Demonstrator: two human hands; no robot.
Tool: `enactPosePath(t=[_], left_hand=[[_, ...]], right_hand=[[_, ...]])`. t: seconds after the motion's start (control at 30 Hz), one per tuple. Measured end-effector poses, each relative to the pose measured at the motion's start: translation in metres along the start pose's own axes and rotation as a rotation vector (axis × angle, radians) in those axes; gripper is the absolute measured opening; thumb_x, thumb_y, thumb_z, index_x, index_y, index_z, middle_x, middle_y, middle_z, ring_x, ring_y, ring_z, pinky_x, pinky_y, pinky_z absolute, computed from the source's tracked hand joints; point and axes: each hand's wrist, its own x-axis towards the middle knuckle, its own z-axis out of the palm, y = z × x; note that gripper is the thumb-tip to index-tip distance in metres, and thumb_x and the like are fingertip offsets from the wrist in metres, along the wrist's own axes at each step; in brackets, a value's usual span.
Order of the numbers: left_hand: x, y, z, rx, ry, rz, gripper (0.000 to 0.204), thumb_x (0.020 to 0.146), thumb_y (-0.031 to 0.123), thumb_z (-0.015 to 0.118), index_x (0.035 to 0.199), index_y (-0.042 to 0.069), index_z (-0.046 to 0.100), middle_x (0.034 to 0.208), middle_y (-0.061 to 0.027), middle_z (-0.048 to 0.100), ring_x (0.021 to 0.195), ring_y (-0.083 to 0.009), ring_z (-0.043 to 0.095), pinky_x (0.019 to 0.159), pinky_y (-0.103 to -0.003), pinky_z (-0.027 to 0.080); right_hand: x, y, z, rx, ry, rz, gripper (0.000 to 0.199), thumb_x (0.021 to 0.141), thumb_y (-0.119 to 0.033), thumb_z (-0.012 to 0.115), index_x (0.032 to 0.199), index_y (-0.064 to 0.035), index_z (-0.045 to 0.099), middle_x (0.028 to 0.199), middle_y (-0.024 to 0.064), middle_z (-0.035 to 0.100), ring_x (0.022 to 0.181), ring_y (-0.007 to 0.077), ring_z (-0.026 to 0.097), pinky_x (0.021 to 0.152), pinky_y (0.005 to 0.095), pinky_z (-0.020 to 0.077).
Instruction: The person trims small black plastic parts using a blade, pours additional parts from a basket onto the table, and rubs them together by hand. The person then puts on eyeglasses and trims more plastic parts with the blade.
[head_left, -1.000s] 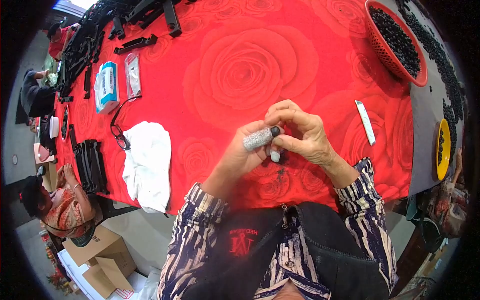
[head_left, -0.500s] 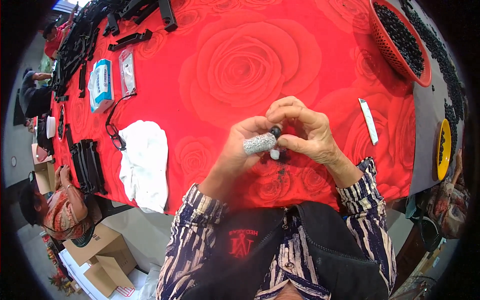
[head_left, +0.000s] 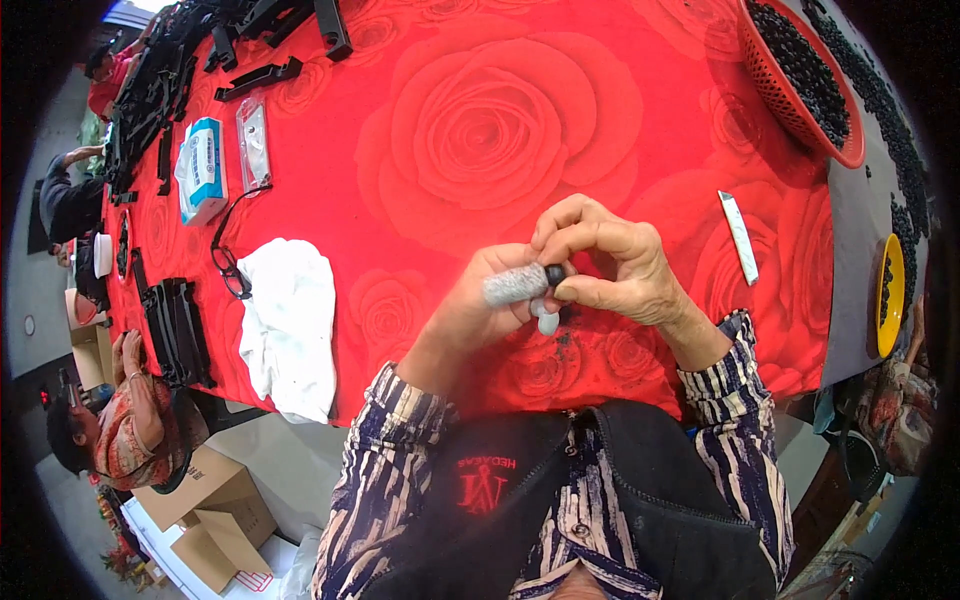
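Both hands meet above the red rose-patterned cloth, near its front edge. A small round black piece (head_left: 554,274) sits between them. My left hand (head_left: 478,300) is closed and holds the piece at the tip of a grey speckled sleeve (head_left: 515,287), which seems to cover its thumb. My right hand (head_left: 625,270) has its thumb and fingers bent in a pinch at the piece's right side; whatever else lies in the pinch is hidden. Just below the fingers shows a small whitish item (head_left: 547,322), its kind unclear. Dark crumbs (head_left: 566,350) are scattered on the cloth underneath.
To the right lies a white-handled utility knife (head_left: 739,238). Beyond are a red basket (head_left: 852,150) of black pieces and a yellow dish (head_left: 888,335). At left are a white cloth (head_left: 288,325), glasses (head_left: 230,270), a tissue box (head_left: 204,170) and black parts (head_left: 175,330).
The grey sleeve and black piece have tilted slightly, and the whitish item beneath sits a little lower. My right hand has barely shifted. The person at left has moved slightly.
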Motion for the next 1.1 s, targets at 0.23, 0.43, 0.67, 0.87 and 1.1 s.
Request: enactPosePath(t=[0.23,0.43,0.67,0.87,1.1], left_hand=[[0.0,-0.001,0.0,-0.086,0.157,0.098,0.021,0.086,0.01,0.054,0.102,-0.004,0.057,0.09,-0.0111,0.061,0.074,-0.017,0.061,0.063,-0.026,0.052],[0.002,-0.012,-0.001,0.031,0.1,0.15,0.022,0.084,0.008,0.057,0.103,-0.003,0.057,0.09,-0.0115,0.061,0.073,-0.0166,0.061,0.058,-0.025,0.052],[0.003,-0.006,0.016,0.178,0.115,0.166,0.02,0.083,0.009,0.059,0.098,-0.005,0.059,0.087,-0.0095,0.06,0.071,-0.0145,0.058,0.061,-0.024,0.048],[0.002,0.002,0.02,0.395,0.112,0.188,0.016,0.081,0.002,0.058,0.095,-0.005,0.061,0.089,-0.0101,0.059,0.072,-0.0148,0.057,0.063,-0.024,0.046],[-0.001,0.007,0.022,0.658,0.204,0.303,0.021,0.074,-0.006,0.064,0.095,-0.005,0.062,0.091,-0.0095,0.058,0.082,-0.0136,0.056,0.068,-0.024,0.047]], right_hand=[[-0.001,-0.001,0.013,-0.309,0.181,-0.107,0.028,0.066,0.0,0.068,0.094,-0.0032,0.064,0.092,0.0093,0.057,0.086,0.0197,0.056,0.076,0.0297,0.0448],[-0.013,0.003,0.015,-1.009,0.351,-0.578,0.039,0.051,-0.003,0.07,0.09,-0.0016,0.065,0.082,0.0065,0.055,0.073,0.0235,0.051,0.061,0.0328,0.0454],[-0.02,0.001,0.013,-1.059,0.322,-0.649,0.045,0.044,-0.006,0.065,0.088,-0.0002,0.063,0.085,0.0064,0.055,0.074,0.0215,0.051,0.056,0.0309,0.0439],[-0.02,0.001,0.01,-1.058,0.284,-0.703,0.045,0.043,-0.004,0.065,0.088,-0.0005,0.063,0.084,0.0062,0.055,0.074,0.0214,0.051,0.055,0.0311,0.0433],[-0.022,-0.001,0.013,-1.034,0.286,-0.575,0.035,0.059,0.008,0.07,0.089,-0.0036,0.058,0.085,0.0066,0.054,0.074,0.0235,0.051,0.058,0.0332,0.0438]])
